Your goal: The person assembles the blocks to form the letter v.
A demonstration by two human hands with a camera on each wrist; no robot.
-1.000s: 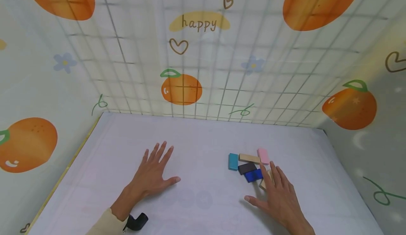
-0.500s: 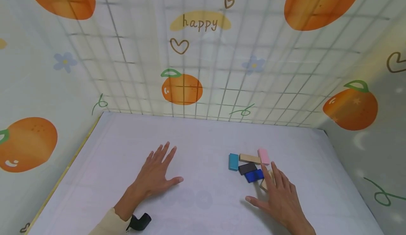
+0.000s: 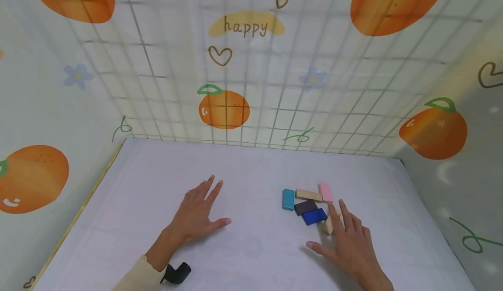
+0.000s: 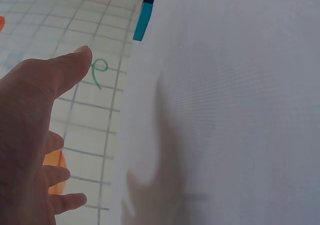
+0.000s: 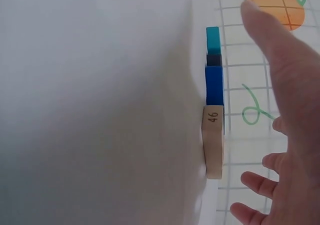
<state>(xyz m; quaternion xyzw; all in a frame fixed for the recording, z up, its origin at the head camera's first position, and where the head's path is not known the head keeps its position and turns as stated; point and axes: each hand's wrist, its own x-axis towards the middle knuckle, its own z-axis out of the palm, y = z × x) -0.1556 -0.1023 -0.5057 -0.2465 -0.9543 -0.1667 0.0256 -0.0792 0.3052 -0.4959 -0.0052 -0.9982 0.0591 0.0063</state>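
Several small blocks lie in a loose cluster right of the table's middle: a teal block point(image 3: 288, 200), a wooden block point(image 3: 308, 195), a pink block point(image 3: 325, 191), a black block point(image 3: 305, 207) and a blue block point(image 3: 314, 216). A second wooden block point(image 5: 213, 142), marked 46, is partly covered by my right hand in the head view. My right hand point(image 3: 351, 243) hovers over the cluster's near right side, fingers spread and holding nothing. To the left, my left hand point(image 3: 196, 212) is over bare table, its thumb apart from the fingers, also holding nothing.
The white table point(image 3: 243, 173) is bounded by printed cloth walls point(image 3: 259, 73) with oranges and grid lines at the back and sides. A black strap piece point(image 3: 177, 273) sticks out at the left wrist beside the cream sleeve point(image 3: 141, 275).
My left hand has drifted slightly to the right. My right hand has shifted a little to the right, showing more of the near wooden block. The blocks stay in place.
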